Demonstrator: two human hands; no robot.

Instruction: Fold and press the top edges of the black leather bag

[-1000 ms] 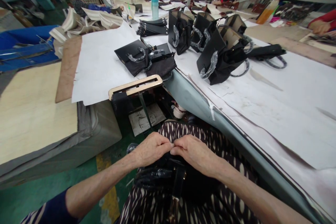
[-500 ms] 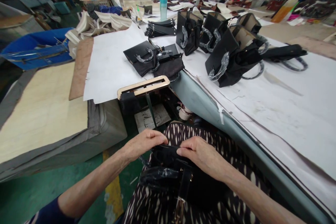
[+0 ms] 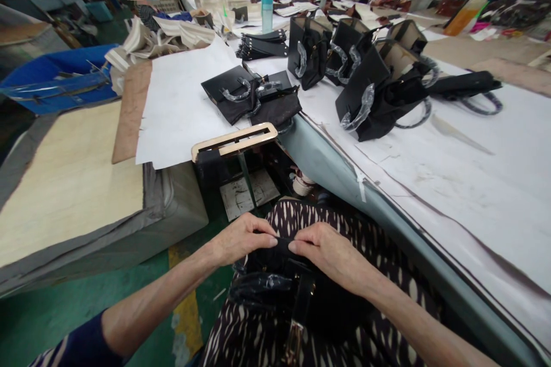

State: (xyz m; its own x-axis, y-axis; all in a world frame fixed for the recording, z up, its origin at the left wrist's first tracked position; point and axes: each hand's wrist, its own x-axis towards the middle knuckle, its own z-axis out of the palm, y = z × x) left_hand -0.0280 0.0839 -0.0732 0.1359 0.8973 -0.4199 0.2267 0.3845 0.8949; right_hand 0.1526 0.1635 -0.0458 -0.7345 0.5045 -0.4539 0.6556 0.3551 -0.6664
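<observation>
Your left hand (image 3: 245, 239) and right hand (image 3: 329, 250) were close together over the black bag (image 3: 336, 307) in your lap, each pinching its black upper edge between thumb and fingers, a short stretch showing between them. The bag lay on the patterned cloth (image 3: 301, 215) over your legs, its plastic-wrapped handle (image 3: 260, 285) toward your left. Just ahead, a stand's pale slotted top (image 3: 253, 133) filled part of the gap between the worktops, and the table's grey-blue side (image 3: 333, 157) ran close along your right. On that white-covered table stood several black bags (image 3: 365, 86); a slumped black bundle (image 3: 230, 94) lay beyond the stand. Farther back were a stack of black strips (image 3: 262, 46) and a turquoise-capped bottle (image 3: 267, 16). Off to your left were a brown board (image 3: 131, 114), a pale board (image 3: 81, 166) and a blue bin (image 3: 55, 89).
</observation>
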